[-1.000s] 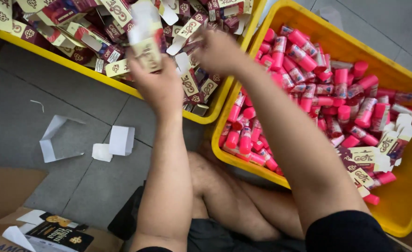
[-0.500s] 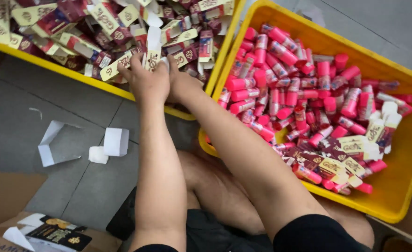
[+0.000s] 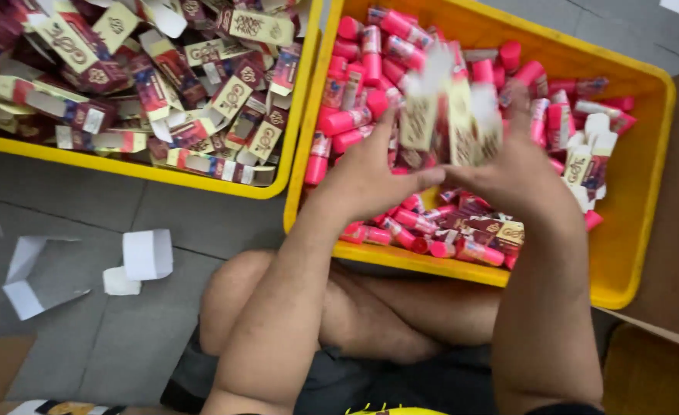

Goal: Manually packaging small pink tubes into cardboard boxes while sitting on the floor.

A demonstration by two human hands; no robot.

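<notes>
Grey floor tiles [image 3: 201, 223] run beneath two yellow plastic bins set side by side, seen from above past the person's bare knees. Over the right-hand bin [image 3: 647, 154], which is heaped with pink tubes [image 3: 347, 121] and a few small printed cartons, both hands meet in mid-air. Fingers of the left hand [image 3: 370, 180] are curled round the lower end of a small cream-and-maroon printed carton [image 3: 451, 115], thumb stretched toward the other hand. On the far side, the right hand [image 3: 520, 173] closes on the same carton, fingertips raised along it. That carton is blurred, so I cannot tell whether it is one box or several held together, nor whether its flaps stand open. It hangs above the tubes, near the middle of the bin, apart from the heap below. At upper left, the left-hand bin [image 3: 162, 170] is full of flattened and folded cartons in maroon, cream and gold. On the floor at lower left lie white cardboard scraps [image 3: 147, 253], one an unfolded tray shape, well apart from the hands
</notes>
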